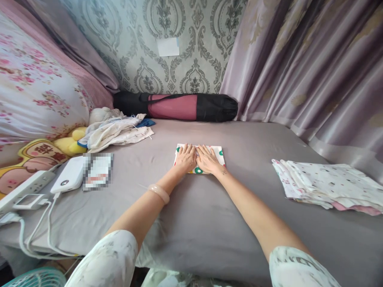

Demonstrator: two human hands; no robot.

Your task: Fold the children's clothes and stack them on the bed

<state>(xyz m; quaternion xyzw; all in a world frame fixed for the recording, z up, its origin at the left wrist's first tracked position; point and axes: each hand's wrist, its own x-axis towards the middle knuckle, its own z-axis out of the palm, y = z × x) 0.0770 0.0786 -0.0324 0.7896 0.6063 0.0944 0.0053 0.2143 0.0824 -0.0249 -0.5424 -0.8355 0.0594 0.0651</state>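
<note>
A small folded cloth (220, 159), white with green, red and yellow shapes, lies flat in the middle of the grey bedsheet (191, 223). My left hand (186, 157) rests palm down on its left half, fingers stretched out away from me. Beside it, my right hand (207, 158) presses flat on the right half, also with straight fingers. The two hands lie side by side, close together at the thumbs. They cover most of the cloth; its corners and near edge show around them.
A stack of folded printed cloths (332, 185) lies at the right. Crumpled clothes (116, 131) are at the left, near a white power bank (69, 174), a power strip (28, 191) and cables. A long black and pink bag (173, 107) lies along the wall.
</note>
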